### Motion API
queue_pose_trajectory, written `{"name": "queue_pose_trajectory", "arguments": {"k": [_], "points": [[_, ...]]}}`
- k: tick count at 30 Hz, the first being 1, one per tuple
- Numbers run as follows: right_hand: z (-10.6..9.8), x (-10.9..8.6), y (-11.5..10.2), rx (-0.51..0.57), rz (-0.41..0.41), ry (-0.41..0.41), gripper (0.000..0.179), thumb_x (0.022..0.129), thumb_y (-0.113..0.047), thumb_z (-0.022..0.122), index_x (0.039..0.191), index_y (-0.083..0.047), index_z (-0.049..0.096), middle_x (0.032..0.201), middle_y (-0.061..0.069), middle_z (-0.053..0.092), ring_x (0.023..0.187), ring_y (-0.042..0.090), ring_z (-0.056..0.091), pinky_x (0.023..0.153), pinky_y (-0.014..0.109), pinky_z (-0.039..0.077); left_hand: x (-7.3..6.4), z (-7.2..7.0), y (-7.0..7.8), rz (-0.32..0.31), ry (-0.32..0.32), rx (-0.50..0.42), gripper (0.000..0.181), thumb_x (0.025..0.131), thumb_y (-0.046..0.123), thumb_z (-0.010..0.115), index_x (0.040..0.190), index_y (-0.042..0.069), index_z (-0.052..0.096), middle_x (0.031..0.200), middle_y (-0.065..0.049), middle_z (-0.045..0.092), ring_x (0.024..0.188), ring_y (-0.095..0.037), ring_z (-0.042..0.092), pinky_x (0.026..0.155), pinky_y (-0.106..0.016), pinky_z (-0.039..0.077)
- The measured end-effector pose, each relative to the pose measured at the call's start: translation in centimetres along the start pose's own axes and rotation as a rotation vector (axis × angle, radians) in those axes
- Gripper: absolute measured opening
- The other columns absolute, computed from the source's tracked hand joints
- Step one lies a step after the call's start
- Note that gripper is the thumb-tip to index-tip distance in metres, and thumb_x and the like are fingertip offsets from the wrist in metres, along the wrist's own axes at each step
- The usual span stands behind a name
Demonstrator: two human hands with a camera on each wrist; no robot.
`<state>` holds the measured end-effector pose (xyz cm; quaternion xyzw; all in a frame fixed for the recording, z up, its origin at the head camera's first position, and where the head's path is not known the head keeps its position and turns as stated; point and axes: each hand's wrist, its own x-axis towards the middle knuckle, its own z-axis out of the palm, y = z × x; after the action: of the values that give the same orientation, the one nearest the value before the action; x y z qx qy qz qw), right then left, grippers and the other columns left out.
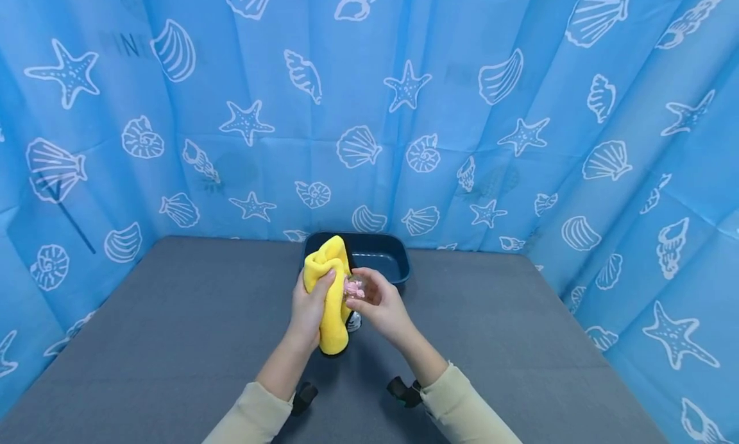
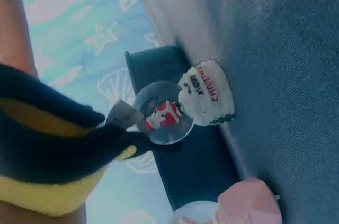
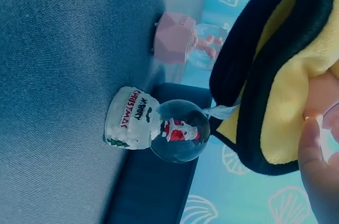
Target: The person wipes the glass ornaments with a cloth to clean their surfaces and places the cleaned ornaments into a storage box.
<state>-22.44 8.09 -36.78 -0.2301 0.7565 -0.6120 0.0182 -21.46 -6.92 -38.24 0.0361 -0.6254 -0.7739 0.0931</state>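
My left hand (image 1: 308,309) grips a bunched yellow cloth (image 1: 331,312) with black edging and a pale tag. Close by on the right, my right hand (image 1: 383,306) holds a clear ball with pink figures (image 1: 354,289) against the cloth, its fingers curved around it. Only a sliver of the ball reaches the right wrist view, so its base is hidden. Below the cloth stands a Christmas snow globe (image 3: 183,131) with a red-and-white Santa inside and a white lettered base. Left of that is a second snow globe on a faceted pink base (image 3: 174,38).
Behind the hands, a dark blue tray (image 1: 383,259) sits at the table's back edge. The grey cloth-covered table (image 1: 190,341) spreads to both sides. A blue curtain (image 1: 369,110) with white shells hangs behind it. Dark devices are strapped at both wrists.
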Motion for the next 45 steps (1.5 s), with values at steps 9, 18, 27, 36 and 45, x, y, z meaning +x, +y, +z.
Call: {"name": "queue_pose_trajectory", "arguments": {"k": [9, 18, 27, 36, 45], "points": [[-1.0, -0.4, 0.4, 0.169, 0.020, -0.040, 0.048, 0.092, 0.001, 0.063, 0.135, 0.004, 0.042, 0.120, 0.021, 0.053, 0.098, 0.025, 0.056, 0.087, 0.029, 0.052, 0.6, -1.3, 0.4, -0.048, -0.001, -0.028, 0.053, 0.098, 0.039, 0.057, 0.137, 0.010, 0.038, 0.117, -0.011, 0.050, 0.102, -0.024, 0.053, 0.085, -0.035, 0.046], [-1.4, -0.2, -0.1, 0.209, -0.061, -0.008, 0.048, 0.089, 0.009, 0.061, 0.133, 0.004, 0.043, 0.120, 0.020, 0.053, 0.094, 0.022, 0.057, 0.082, 0.030, 0.054, 0.0, -0.9, 1.1, -0.036, -0.103, -0.140, 0.056, 0.099, 0.033, 0.056, 0.142, 0.007, 0.030, 0.119, -0.011, 0.047, 0.104, -0.023, 0.050, 0.090, -0.037, 0.044], [-0.4, -0.2, 0.3, 0.166, -0.050, -0.073, 0.054, 0.096, -0.001, 0.055, 0.145, 0.000, 0.033, 0.123, 0.020, 0.049, 0.098, 0.020, 0.055, 0.089, 0.031, 0.051, -0.6, 0.5, 0.1, -0.013, 0.001, 0.009, 0.071, 0.090, 0.036, 0.070, 0.146, 0.017, 0.032, 0.117, -0.012, 0.050, 0.101, -0.026, 0.053, 0.083, -0.040, 0.047], [0.3, -0.1, 0.0, 0.229, 0.081, 0.099, 0.044, 0.100, -0.017, 0.052, 0.136, 0.006, 0.037, 0.115, 0.017, 0.054, 0.090, 0.018, 0.057, 0.077, 0.028, 0.051, -0.9, 0.7, -0.6, 0.128, 0.025, 0.014, 0.070, 0.091, 0.024, 0.069, 0.148, 0.013, 0.029, 0.118, -0.012, 0.049, 0.101, -0.026, 0.051, 0.084, -0.036, 0.046], [0.4, 0.0, -0.1, 0.220, 0.146, 0.045, 0.033, 0.100, -0.018, 0.055, 0.122, 0.006, 0.049, 0.084, 0.007, 0.058, 0.069, 0.016, 0.059, 0.066, 0.025, 0.052, -0.7, 0.5, -0.7, 0.142, 0.041, 0.020, 0.060, 0.094, 0.022, 0.064, 0.144, 0.009, 0.033, 0.115, -0.012, 0.051, 0.097, -0.024, 0.052, 0.083, -0.035, 0.045]]}}
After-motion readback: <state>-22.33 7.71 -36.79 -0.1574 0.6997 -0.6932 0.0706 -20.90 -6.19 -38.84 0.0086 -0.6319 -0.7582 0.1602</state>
